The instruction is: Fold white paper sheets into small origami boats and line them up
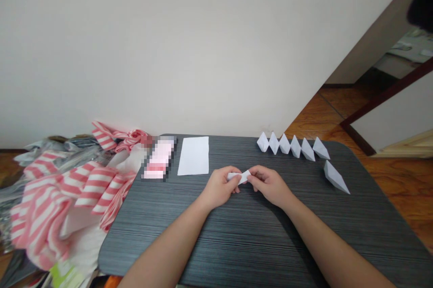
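Over the middle of the dark table, my left hand pinches one end of a small folded piece of white paper. My right hand grips its other end between thumb and fingers. The paper's ends are partly hidden by my fingertips. Behind my left hand lies a flat stack of white paper sheets; I cannot tell how many. To the right, several folded white paper boats stand in a row near the far edge. Another paper boat lies apart, nearer to me.
A blurred-out pinkish rectangular object lies at the table's far left. Red-and-white striped cloth and plastic bags are heaped beside the left edge. A pale wall rises behind the table. Wooden floor shows at right.
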The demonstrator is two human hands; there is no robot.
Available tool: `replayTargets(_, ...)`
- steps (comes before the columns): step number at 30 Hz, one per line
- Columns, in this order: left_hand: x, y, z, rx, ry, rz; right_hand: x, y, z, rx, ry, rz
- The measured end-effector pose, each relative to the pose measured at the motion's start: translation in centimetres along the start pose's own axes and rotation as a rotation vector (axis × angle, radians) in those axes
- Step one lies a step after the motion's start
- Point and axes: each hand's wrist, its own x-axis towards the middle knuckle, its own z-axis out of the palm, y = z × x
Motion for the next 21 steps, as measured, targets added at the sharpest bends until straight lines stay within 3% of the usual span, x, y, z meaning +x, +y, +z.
replayTargets(6,0.12,-0.15,0.05,0.009,0.011,-0.017,-0.26,-0.83,-0.35,-0.171,-0.005,-0.013)
replayTargets(21,-0.08,0.54,-0.06,0.02,-0.036,0.019,-0.25,-0.73,-0.32,-0.147,-0.03,-0.018)
